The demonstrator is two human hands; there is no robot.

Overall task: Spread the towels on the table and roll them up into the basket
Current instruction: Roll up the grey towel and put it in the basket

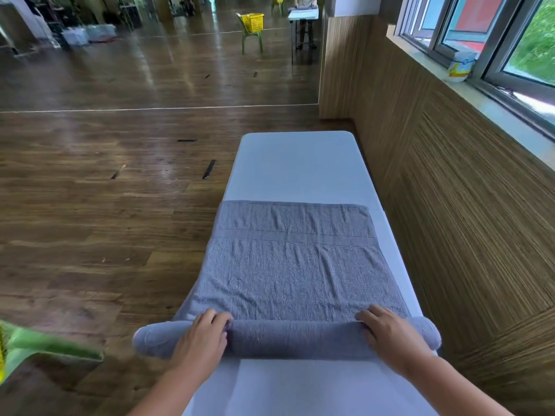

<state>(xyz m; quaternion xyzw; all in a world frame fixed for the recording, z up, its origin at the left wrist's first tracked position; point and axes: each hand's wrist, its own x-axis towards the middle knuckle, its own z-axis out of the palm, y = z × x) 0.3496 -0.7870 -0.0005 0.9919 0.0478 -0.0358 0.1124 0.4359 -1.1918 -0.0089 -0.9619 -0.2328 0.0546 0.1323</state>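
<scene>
**A:** Where is the towel lying, and how are its edges sitting?

**B:** The grey towel (295, 274) is lying across the white tabletop (297, 166), with its near end wound into a thick roll. Its left edge is spilling over the tabletop's left side, and the roll's left end is sticking out over the wooden floor (105, 205). The right end is reaching the side by the panelled wall (450, 190), which is running close alongside.

**A:** And the grips?

**B:** The left grip (202, 337) and the right grip (390, 337) are both resting on top of the roll, well apart. Their fingers are curling over its far side and pressing into the cloth.

**A:** Any room for moving?

**B:** Bare tabletop is stretching beyond the towel's far hem and showing again on the near side of the roll. Open floor is spreading to the left.

**A:** Containers?

**B:** A yellow basket (253, 21) is sitting on a green chair (252, 34) far across the room; what it is holding I cannot tell. A white and yellow tub (461, 66) is standing on the window sill (420, 55).

**A:** Anything hard to read?

**B:** A blurred green shape (45, 345) with a sliver of yellow is poking in at the lower left, cut off by the frame. At the far end another table (303, 14) is showing, with a person (304, 0) behind it cut off at the top
</scene>
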